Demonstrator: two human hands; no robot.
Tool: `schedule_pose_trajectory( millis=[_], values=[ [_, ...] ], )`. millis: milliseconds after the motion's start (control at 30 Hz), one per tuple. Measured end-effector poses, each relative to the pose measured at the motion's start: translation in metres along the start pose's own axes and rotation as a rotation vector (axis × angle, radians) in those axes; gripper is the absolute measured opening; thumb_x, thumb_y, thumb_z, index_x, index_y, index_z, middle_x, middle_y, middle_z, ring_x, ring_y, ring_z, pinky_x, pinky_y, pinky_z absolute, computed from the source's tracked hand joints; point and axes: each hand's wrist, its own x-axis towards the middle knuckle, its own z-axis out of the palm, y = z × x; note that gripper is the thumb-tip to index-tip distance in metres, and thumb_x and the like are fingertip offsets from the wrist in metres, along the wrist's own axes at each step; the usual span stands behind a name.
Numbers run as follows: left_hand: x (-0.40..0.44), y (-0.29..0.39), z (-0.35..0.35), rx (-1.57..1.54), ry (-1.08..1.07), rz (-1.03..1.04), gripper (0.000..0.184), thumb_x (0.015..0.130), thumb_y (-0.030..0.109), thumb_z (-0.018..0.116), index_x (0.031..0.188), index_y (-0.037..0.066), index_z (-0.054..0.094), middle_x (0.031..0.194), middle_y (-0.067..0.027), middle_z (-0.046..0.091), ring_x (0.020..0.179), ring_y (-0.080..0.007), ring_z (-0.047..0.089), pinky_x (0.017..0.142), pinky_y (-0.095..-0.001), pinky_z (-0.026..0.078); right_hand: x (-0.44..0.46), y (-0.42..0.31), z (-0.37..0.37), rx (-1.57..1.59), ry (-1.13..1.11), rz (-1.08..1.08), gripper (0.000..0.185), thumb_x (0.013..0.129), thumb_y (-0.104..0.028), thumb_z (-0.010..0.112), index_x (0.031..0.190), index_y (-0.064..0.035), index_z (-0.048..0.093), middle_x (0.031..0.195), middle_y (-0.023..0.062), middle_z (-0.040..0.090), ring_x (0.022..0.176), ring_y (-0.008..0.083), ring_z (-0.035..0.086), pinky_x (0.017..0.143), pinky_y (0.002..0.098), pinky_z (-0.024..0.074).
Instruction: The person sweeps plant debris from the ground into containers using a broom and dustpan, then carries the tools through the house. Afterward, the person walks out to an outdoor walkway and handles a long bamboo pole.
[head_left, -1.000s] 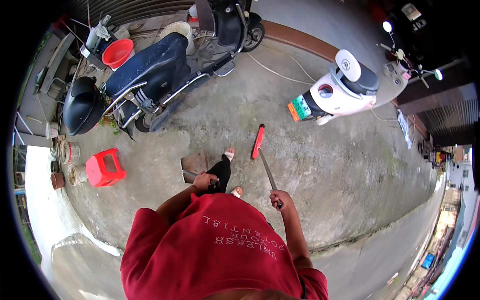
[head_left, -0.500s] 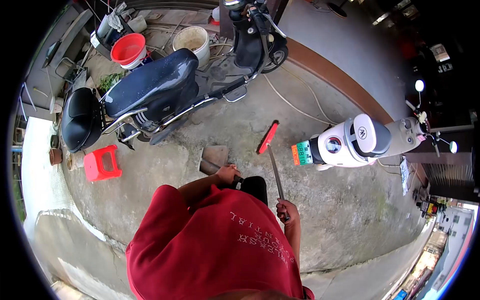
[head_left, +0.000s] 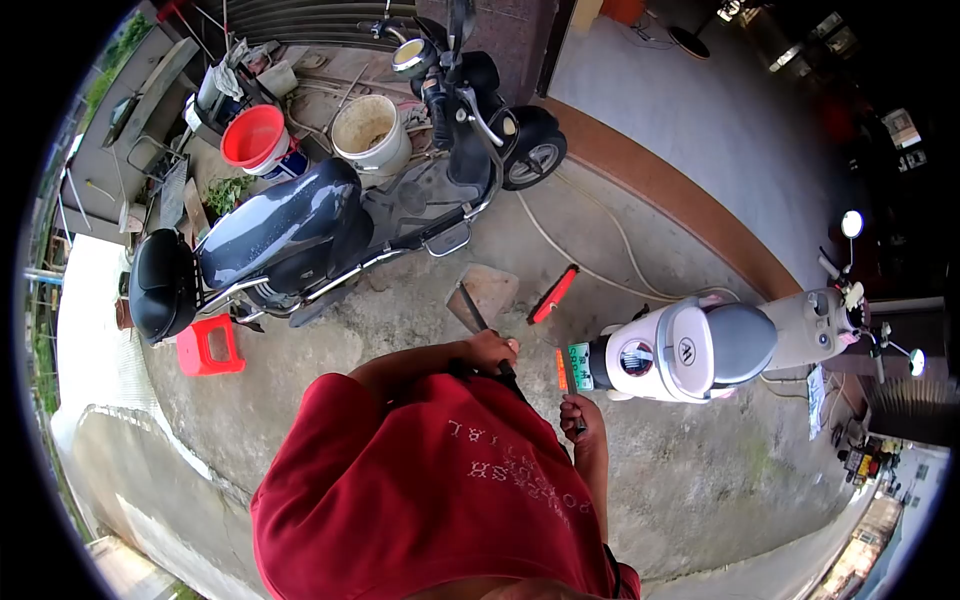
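Note:
My left hand (head_left: 492, 352) is wrapped round the dark handle of a dustpan (head_left: 493, 293), whose greyish-brown pan lies on the concrete ahead of me. In my right hand (head_left: 583, 420) is the grey stick of a broom (head_left: 553, 294). The broom's red head with dark bristles rests on the floor just right of the pan, apart from it. Part of the broom stick is hard to make out against the floor and the scooter's plate. I cannot make out any sweepings in the pan.
A black scooter (head_left: 280, 225) stands ahead left, a white scooter (head_left: 690, 350) close on the right. A red stool (head_left: 210, 345) is at left. Behind the black scooter are a red bucket (head_left: 253, 137) and a white bucket (head_left: 371, 135). A hose (head_left: 625, 240) crosses the floor.
The dustpan and my left hand have moved right, so the pan is closer to the broom head. The view has shifted, with the white scooter now nearer the broom.

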Motion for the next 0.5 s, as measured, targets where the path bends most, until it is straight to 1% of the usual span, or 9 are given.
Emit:
schedule_pose_trajectory(
  millis=[33,67,100,233,267,300,367,400,500],
  values=[
    [0.016,0.005,-0.008,-0.011,0.015,0.035,0.021,0.065,0.024,0.062,0.084,0.016,0.061,0.082,-0.0041,0.063,0.082,-0.0254,0.061,0.069,-0.0399,0.047,0.002,-0.014,0.000,0.007,0.023,-0.002,0.019,0.084,-0.016,0.053,0.068,-0.0128,0.044,0.046,-0.0085,0.039,0.036,0.0030,0.037,0.035,0.0197,0.0295],
    [0.033,0.001,-0.007,0.015,-0.032,0.015,0.021,0.065,0.022,0.063,0.085,0.016,0.060,0.086,-0.0043,0.062,0.085,-0.0251,0.060,0.070,-0.0396,0.047,0.009,-0.029,-0.008,0.021,-0.034,0.011,0.018,0.084,-0.015,0.053,0.069,-0.0127,0.044,0.047,-0.0082,0.040,0.036,0.0027,0.037,0.035,0.0194,0.0295],
    [0.044,0.001,-0.013,0.049,-0.030,0.059,0.021,0.066,0.022,0.062,0.086,0.016,0.060,0.086,-0.0039,0.063,0.086,-0.0246,0.060,0.071,-0.0396,0.047,0.012,-0.040,-0.013,0.042,-0.085,0.027,0.016,0.084,-0.015,0.052,0.070,-0.0125,0.043,0.049,-0.0078,0.041,0.037,0.0024,0.038,0.035,0.0192,0.0295],
    [0.095,-0.021,-0.016,0.021,-0.054,0.117,0.017,0.067,0.020,0.061,0.084,0.017,0.059,0.083,-0.0026,0.062,0.085,-0.0233,0.061,0.070,-0.0389,0.047,0.019,-0.077,-0.010,0.061,-0.021,-0.055,0.017,0.085,-0.015,0.052,0.070,-0.0149,0.042,0.051,-0.0070,0.041,0.037,0.0030,0.038,0.034,0.0210,0.0295],
    [0.109,-0.027,-0.017,0.013,-0.072,0.134,0.016,0.068,0.020,0.061,0.083,0.017,0.059,0.082,-0.0021,0.062,0.085,-0.0231,0.061,0.070,-0.0389,0.046,0.019,-0.087,-0.006,0.068,-0.006,-0.062,0.018,0.085,-0.015,0.051,0.069,-0.0156,0.042,0.049,-0.0071,0.039,0.037,0.0034,0.038,0.034,0.0222,0.0295],
    [0.122,-0.030,-0.026,0.034,-0.083,0.161,0.015,0.068,0.019,0.061,0.083,0.017,0.058,0.081,-0.0019,0.062,0.084,-0.0229,0.061,0.069,-0.0385,0.046,0.026,-0.093,-0.011,0.092,-0.063,-0.082,0.019,0.085,-0.015,0.051,0.068,-0.0157,0.042,0.049,-0.0066,0.039,0.037,0.0040,0.038,0.034,0.0223,0.0296],
    [0.148,-0.032,-0.049,0.065,-0.111,0.232,0.014,0.068,0.019,0.061,0.081,0.017,0.057,0.080,-0.0015,0.062,0.083,-0.0226,0.061,0.069,-0.0377,0.046,0.029,-0.109,-0.007,0.069,-0.070,-0.147,0.020,0.084,-0.015,0.052,0.068,-0.0160,0.042,0.049,-0.0062,0.040,0.037,0.0047,0.038,0.034,0.0222,0.0295],
    [0.165,-0.038,-0.056,0.116,-0.183,0.261,0.014,0.067,0.019,0.062,0.080,0.017,0.057,0.078,-0.0007,0.062,0.081,-0.0213,0.061,0.069,-0.0363,0.045,0.033,-0.119,-0.004,0.105,-0.052,-0.142,0.020,0.084,-0.015,0.052,0.067,-0.0162,0.042,0.049,-0.0061,0.040,0.037,0.0050,0.038,0.034,0.0223,0.0297],
    [0.203,-0.073,-0.061,0.104,-0.205,0.334,0.015,0.066,0.019,0.062,0.081,0.018,0.058,0.076,-0.0013,0.062,0.080,-0.0210,0.062,0.067,-0.0366,0.046,0.048,-0.144,-0.004,0.196,-0.064,-0.156,0.017,0.085,-0.015,0.052,0.070,-0.0156,0.043,0.049,-0.0061,0.040,0.037,0.0052,0.038,0.033,0.0221,0.0312]
  ],
)
